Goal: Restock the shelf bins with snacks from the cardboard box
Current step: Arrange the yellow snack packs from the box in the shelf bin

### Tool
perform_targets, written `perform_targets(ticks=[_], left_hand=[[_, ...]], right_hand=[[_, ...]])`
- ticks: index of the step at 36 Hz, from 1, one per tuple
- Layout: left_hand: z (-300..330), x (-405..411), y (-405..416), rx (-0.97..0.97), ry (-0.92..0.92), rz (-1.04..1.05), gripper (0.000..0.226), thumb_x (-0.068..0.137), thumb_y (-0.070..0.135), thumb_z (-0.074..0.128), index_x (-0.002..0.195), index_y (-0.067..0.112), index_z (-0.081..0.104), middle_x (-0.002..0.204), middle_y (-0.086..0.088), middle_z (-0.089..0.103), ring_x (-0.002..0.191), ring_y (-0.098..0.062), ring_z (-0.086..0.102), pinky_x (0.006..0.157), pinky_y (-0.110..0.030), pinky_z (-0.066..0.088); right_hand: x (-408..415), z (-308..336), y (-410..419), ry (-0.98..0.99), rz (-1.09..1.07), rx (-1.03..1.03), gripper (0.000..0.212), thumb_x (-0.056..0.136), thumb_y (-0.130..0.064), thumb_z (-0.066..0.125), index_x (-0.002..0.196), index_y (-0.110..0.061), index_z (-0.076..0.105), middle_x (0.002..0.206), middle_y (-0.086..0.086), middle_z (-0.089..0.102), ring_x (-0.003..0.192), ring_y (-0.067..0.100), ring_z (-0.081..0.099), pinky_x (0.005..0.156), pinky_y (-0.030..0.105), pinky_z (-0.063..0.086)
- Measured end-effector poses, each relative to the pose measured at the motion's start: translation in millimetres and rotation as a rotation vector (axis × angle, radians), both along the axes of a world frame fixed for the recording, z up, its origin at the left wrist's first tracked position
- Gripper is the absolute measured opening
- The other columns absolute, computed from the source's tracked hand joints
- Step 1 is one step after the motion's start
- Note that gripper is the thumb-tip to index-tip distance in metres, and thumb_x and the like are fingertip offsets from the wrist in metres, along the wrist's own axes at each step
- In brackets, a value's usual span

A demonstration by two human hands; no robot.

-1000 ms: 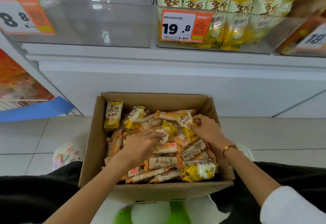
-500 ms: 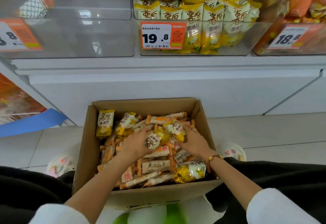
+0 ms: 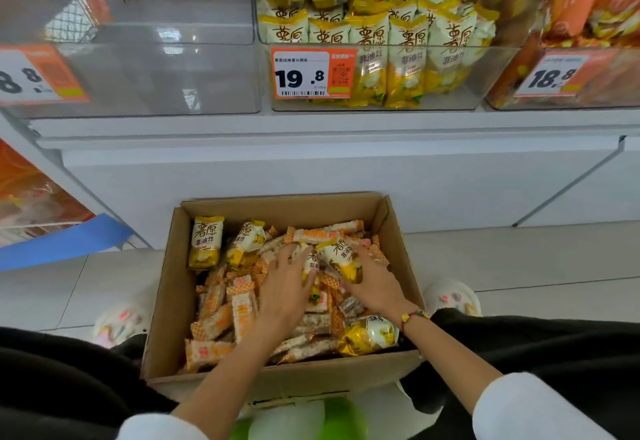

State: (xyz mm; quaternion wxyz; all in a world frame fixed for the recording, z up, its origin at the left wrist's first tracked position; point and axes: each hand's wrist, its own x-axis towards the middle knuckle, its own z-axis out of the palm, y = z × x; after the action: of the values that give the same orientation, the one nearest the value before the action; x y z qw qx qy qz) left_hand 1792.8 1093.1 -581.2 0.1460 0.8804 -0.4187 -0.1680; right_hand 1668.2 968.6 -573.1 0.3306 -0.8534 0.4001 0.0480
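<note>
Both hands (image 3: 322,283) apparently gathering snack packets (image 3: 341,256)

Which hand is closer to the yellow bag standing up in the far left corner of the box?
Left. The left hand lies mid-box, right of the yellow bag; the right hand is farther right.

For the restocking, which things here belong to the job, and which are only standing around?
Job: cardboard box; yellow snack packs in it; bin with the 19.8 tag; left hand and right hand, both on packs.
Not the job: blue sheet; bin with the 18.8 tag.
</note>
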Motion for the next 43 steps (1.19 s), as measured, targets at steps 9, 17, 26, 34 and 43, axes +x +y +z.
perform_targets(ticks=[9, 17, 26, 34, 43], left_hand=[[15, 14, -6, 0.137, 0.064, 0.035, 0.052, 0.094, 0.053, 0.049, 0.137, 0.025, 0.052, 0.147, -0.006, 0.043, 0.123, -0.027, 0.052, 0.09, -0.038, 0.048], [19, 10, -11, 0.16, 0.173, 0.119, 0.076, 0.071, 0.051, 0.077, 0.135, 0.026, 0.045, 0.135, -0.001, 0.051, 0.114, -0.023, 0.057, 0.086, -0.034, 0.05], [137, 50, -24, -0.415, 0.611, 0.215, 0.05, 0.056, 0.046, 0.078, 0.103, 0.039, 0.066, 0.112, 0.014, 0.066, 0.093, 0.004, 0.061, 0.085, -0.023, 0.049], [265, 40, -63, -0.872, 0.444, 0.046, 0.048, 0.067, 0.043, 0.079, 0.113, 0.042, 0.066, 0.109, 0.024, 0.067, 0.097, 0.003, 0.063, 0.082, -0.022, 0.051], [320, 46, -161, -0.918, 0.177, 0.035, 0.056, 0.067, 0.056, 0.068, 0.12, 0.044, 0.057, 0.09, 0.032, 0.059, 0.085, 0.009, 0.057, 0.086, -0.03, 0.051]], right_hand=[[-3, -7, -1, 0.12, 0.13, -0.008, 0.077, 0.096, -0.039, 0.052, 0.154, -0.03, 0.002, 0.148, 0.018, 0.032, 0.122, 0.036, 0.048, 0.09, 0.038, 0.046], [2, 32, -9, 0.093, 0.088, 0.026, 0.067, 0.093, -0.04, 0.055, 0.15, -0.03, 0.022, 0.132, 0.002, 0.053, 0.113, 0.022, 0.056, 0.089, 0.034, 0.046], [18, 165, -85, -0.082, 0.045, -0.082, 0.05, 0.086, -0.056, 0.059, 0.132, -0.036, 0.052, 0.139, -0.005, 0.05, 0.125, 0.021, 0.048, 0.103, 0.034, 0.04], [5, 291, -110, -0.397, 0.047, -0.314, 0.036, 0.089, -0.05, 0.055, 0.122, -0.036, 0.061, 0.104, -0.015, 0.066, 0.079, -0.006, 0.057, 0.067, 0.005, 0.043], [11, 305, -152, -0.875, -0.232, -0.517, 0.05, 0.082, -0.058, 0.053, 0.125, -0.033, 0.06, 0.106, -0.008, 0.067, 0.06, 0.002, 0.054, 0.064, 0.026, 0.045]])
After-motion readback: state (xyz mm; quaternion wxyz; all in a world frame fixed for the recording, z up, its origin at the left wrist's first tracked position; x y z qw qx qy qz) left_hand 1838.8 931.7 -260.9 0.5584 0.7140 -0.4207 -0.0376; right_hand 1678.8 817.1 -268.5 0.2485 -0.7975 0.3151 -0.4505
